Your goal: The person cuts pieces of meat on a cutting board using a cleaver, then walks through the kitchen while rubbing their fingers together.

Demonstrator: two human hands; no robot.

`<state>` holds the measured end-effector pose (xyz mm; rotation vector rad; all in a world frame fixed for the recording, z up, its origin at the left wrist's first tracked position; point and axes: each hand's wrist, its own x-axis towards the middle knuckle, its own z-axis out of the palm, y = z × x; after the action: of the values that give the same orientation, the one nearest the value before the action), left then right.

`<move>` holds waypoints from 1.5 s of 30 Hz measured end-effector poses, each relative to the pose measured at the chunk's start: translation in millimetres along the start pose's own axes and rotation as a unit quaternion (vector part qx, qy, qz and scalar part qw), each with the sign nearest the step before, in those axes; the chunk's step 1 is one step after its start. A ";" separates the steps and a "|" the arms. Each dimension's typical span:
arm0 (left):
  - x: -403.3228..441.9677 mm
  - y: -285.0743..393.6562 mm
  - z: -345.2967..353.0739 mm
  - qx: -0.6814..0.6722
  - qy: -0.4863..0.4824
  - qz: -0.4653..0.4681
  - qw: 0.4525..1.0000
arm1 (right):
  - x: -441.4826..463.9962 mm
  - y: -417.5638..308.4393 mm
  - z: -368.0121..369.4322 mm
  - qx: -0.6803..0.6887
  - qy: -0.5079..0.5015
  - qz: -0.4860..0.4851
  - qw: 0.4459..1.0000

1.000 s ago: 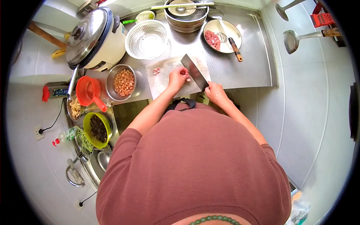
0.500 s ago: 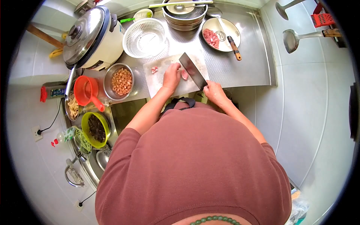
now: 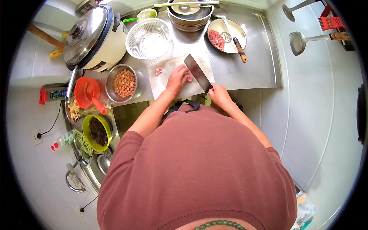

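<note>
A pale cutting board (image 3: 158, 85) lies at the counter's front edge. My left hand (image 3: 177, 79) rests on it with curled fingers pressed on a piece of raw meat (image 3: 189, 78), which they partly cover. In my right hand (image 3: 218, 94) is the handle of a cleaver (image 3: 197, 71). Its broad blade slants up and to the left, just right of the meat. A small scrap of meat (image 3: 158, 71) sits apart at the board's left side.
A plate (image 3: 238, 32) at the back right holds cut meat and a knife. Behind the board stand a white basket (image 3: 142, 53) and a steel pot (image 3: 189, 26). Leftward are a bowl of peanuts (image 3: 124, 83), a red ladle (image 3: 87, 94), a rice cooker (image 3: 111, 42) and a yellow-green bowl (image 3: 109, 132).
My left hand has shifted slightly right, and its fingers now cover part of the meat. The cleaver has hardly moved.
</note>
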<state>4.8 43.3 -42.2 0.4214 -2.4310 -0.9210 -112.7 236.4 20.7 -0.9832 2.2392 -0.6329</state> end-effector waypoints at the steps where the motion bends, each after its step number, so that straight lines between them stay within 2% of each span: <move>1: -2.2 1.3 -2.2 0.013 0.012 0.011 1.000 | -0.4 -0.7 0.7 -0.002 -0.003 0.007 1.000; 4: -2.1 -1.0 -3.3 0.049 -0.017 0.069 0.996 | -2.1 -2.6 2.8 0.003 -0.007 0.005 1.000; 7: -0.9 -0.7 -3.9 0.056 -0.039 0.054 0.996 | -3.6 -1.9 1.2 0.008 -0.019 0.000 1.000; 10: -1.6 0.0 -3.9 0.066 -0.009 0.051 0.996 | -6.3 -6.1 -1.3 0.029 -0.015 -0.007 0.999; 13: -8.7 -1.1 -8.1 0.025 0.034 -0.013 0.999 | -12.6 -6.5 -4.1 0.031 0.004 -0.011 0.999; 22: -8.4 6.8 -7.5 -0.003 -0.022 0.032 0.999 | -22.9 -11.8 -3.8 -0.022 -0.002 -0.012 1.000; 38: -9.5 -4.0 8.2 0.014 -0.001 0.037 0.999 | -11.1 -21.9 -6.4 -0.083 -0.058 -0.005 0.995; 45: -10.5 -5.6 11.1 0.024 -0.011 0.018 0.999 | 18.9 -31.2 14.9 -0.079 -0.021 -0.025 0.996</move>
<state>7.9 49.8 -56.8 0.3867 -2.4763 -0.8574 -97.6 200.1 23.5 -1.1233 2.2597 -0.4586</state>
